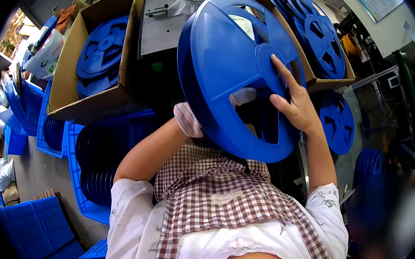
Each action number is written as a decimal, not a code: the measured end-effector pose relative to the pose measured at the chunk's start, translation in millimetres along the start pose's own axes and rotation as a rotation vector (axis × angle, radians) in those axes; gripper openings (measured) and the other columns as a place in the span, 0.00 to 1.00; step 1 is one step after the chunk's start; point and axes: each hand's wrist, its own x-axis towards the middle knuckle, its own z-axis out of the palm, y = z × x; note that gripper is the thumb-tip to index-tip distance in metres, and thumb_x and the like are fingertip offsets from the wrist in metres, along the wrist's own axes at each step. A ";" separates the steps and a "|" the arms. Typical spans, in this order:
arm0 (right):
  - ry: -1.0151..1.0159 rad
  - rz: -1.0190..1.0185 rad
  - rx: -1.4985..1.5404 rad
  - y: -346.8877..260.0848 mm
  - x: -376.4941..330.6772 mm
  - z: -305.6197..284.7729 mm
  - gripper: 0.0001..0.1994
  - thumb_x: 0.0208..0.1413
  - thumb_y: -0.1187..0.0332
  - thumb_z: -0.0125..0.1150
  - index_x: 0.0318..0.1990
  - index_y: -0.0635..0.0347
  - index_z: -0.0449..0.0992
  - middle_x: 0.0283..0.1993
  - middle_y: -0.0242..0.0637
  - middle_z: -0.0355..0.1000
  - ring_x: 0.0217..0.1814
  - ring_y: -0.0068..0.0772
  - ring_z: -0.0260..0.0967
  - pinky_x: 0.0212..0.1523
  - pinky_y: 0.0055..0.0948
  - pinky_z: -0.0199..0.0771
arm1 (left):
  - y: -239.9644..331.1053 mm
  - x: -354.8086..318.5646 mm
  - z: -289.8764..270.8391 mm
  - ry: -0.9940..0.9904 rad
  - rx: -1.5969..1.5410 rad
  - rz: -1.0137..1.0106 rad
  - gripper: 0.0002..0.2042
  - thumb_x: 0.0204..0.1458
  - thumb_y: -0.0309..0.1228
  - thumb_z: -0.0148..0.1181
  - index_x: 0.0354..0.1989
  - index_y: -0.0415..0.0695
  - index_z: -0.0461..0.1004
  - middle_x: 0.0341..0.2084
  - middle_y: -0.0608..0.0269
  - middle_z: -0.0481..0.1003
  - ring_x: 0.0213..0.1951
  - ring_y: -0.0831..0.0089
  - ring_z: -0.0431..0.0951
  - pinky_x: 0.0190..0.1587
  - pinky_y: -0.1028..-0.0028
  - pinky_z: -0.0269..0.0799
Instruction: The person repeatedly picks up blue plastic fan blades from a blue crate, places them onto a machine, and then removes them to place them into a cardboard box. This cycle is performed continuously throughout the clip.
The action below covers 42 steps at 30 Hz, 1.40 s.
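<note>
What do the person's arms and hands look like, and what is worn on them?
Both forearms are bare below short white sleeves. The left hand wears a striped knit glove, with one gloved fingertip visible through the reel's opening. The right hand is bare, with no glove.

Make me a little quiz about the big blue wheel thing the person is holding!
1. True or false: both hands are on the big blue reel.
2. Which hand wears a striped glove? A) left hand B) right hand C) neither
3. Fill the gap: the cardboard box on the left holds blue reels lying ____, while those in the cardboard box on the right stand on edge.

Key
1. True: the right hand presses on the reel's front near the hub, and the left hand's gloved fingers show through an opening in it.
2. A; the right hand is bare.
3. flat
</note>
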 end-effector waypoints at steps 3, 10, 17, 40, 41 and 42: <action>-0.070 -0.002 -0.136 1.0 40.6 -15.9 0.41 0.48 0.38 0.54 0.70 0.34 0.54 0.60 0.59 0.66 0.64 0.61 0.63 0.63 0.48 0.61 | 7.4 5.8 32.8 0.209 1.392 0.592 0.23 0.64 0.34 0.46 0.65 0.39 0.57 0.54 0.50 0.69 0.52 0.64 0.74 0.51 0.71 0.76; -0.057 -0.102 -0.453 42.1 211.4 5.2 0.40 0.49 0.26 0.45 0.69 0.29 0.54 0.60 0.59 0.65 0.60 0.58 0.67 0.59 0.52 0.68 | 37.6 -14.3 155.4 0.712 1.509 1.334 0.18 0.62 0.36 0.51 0.56 0.40 0.68 0.51 0.52 0.72 0.53 0.66 0.73 0.58 0.64 0.71; -0.266 0.066 -0.580 -2.9 324.7 35.6 0.42 0.54 0.33 0.48 0.72 0.42 0.49 0.68 0.53 0.57 0.70 0.55 0.53 0.68 0.43 0.51 | 119.9 -68.2 227.3 -0.181 -0.112 1.194 0.24 0.61 0.36 0.53 0.63 0.40 0.58 0.61 0.54 0.65 0.63 0.62 0.64 0.67 0.65 0.59; -0.291 -0.018 -0.705 -16.9 328.6 42.8 0.42 0.53 0.29 0.41 0.71 0.37 0.50 0.72 0.49 0.50 0.74 0.55 0.46 0.71 0.44 0.46 | 72.0 -41.7 200.3 0.990 1.579 1.512 0.23 0.62 0.38 0.51 0.62 0.43 0.59 0.59 0.56 0.67 0.60 0.62 0.67 0.68 0.64 0.60; -0.291 0.004 -0.738 -20.1 321.4 32.0 0.41 0.53 0.29 0.40 0.71 0.38 0.50 0.72 0.50 0.50 0.73 0.55 0.46 0.71 0.44 0.47 | 77.5 -45.8 201.6 0.796 1.360 1.391 0.25 0.58 0.33 0.58 0.62 0.43 0.58 0.56 0.52 0.68 0.60 0.60 0.68 0.64 0.61 0.66; -0.291 0.029 -0.772 -20.0 313.0 20.9 0.41 0.54 0.29 0.40 0.71 0.39 0.51 0.72 0.50 0.50 0.73 0.55 0.47 0.71 0.44 0.47 | 78.5 -51.0 201.1 0.914 1.504 1.367 0.25 0.58 0.33 0.59 0.62 0.43 0.59 0.56 0.52 0.68 0.60 0.60 0.68 0.63 0.63 0.66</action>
